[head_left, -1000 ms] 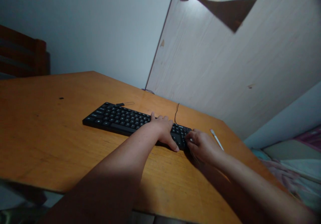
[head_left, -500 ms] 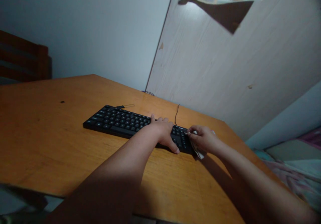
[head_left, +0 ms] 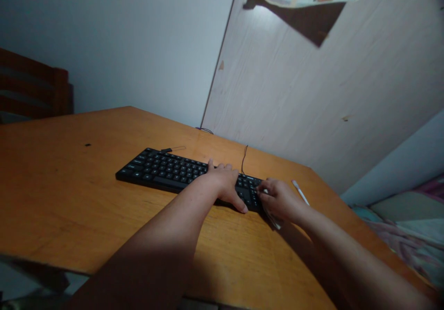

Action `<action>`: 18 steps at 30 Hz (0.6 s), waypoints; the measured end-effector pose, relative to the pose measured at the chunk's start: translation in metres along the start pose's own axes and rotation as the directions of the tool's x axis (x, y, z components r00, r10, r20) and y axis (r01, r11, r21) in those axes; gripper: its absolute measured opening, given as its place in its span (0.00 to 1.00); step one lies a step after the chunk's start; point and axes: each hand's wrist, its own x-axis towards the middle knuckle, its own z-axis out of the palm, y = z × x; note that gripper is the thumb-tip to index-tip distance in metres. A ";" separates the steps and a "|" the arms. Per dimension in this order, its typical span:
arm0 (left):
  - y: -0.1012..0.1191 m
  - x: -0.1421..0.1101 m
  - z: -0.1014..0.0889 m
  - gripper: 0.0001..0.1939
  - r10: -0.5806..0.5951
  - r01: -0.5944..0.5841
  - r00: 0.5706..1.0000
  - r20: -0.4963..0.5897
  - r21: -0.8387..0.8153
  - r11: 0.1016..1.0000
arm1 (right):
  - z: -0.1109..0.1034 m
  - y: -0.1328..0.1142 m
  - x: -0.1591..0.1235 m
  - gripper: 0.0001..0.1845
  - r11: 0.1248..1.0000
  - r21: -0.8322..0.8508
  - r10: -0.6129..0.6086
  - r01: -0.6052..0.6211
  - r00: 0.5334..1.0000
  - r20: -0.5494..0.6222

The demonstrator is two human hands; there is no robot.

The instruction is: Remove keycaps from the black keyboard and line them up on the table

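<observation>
A black keyboard [head_left: 166,172] lies at a slant on the wooden table. My left hand [head_left: 224,185] is laid across it, thumb at the near edge and fingers over the far edge, gripping it. At the keyboard's right end, over the number keys, my right hand [head_left: 275,196] is closed with fingertips pinched together. It holds a crumpled whitish cloth [head_left: 275,222], whose corner hangs out below the palm; most of the cloth is hidden. Just right of that hand lies a thin white stick with a pinkish end [head_left: 300,192].
The wooden table [head_left: 86,208] meets a wall and a pale panel at the back. A small black object with a wire loop [head_left: 167,150] lies behind the keyboard. A dark cable [head_left: 244,157] runs to the panel. A black bit [head_left: 88,145] lies left; a wooden chair [head_left: 58,88] stands beyond.
My right hand has shifted slightly down over the keyboard's right end with the cloth, and the thin white stick now shows beside it. My left hand stays on the keyboard.
</observation>
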 end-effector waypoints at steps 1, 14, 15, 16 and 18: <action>0.000 0.000 0.000 0.53 0.000 0.000 1.000 0.000 0.003 1.000 | 0.001 0.000 -0.004 0.10 1.000 0.016 -0.015 0.015 1.000 -0.002; -0.001 0.000 -0.001 0.55 0.015 -0.015 1.000 0.015 0.024 1.000 | -0.004 0.022 -0.019 0.08 0.985 0.137 -0.097 0.101 0.995 -0.038; -0.001 -0.001 -0.001 0.57 0.017 -0.018 1.000 0.012 0.025 1.000 | -0.005 0.028 -0.014 0.08 0.988 0.140 -0.065 0.072 0.997 -0.052; -0.001 -0.001 -0.001 0.58 0.020 -0.020 1.000 0.008 0.026 0.999 | -0.006 0.033 -0.009 0.08 0.989 0.140 -0.031 0.040 0.997 -0.066; -0.002 -0.001 -0.002 0.59 0.020 -0.020 1.000 0.005 0.028 0.999 | -0.006 0.040 0.003 0.08 0.990 0.138 0.020 -0.007 0.996 -0.088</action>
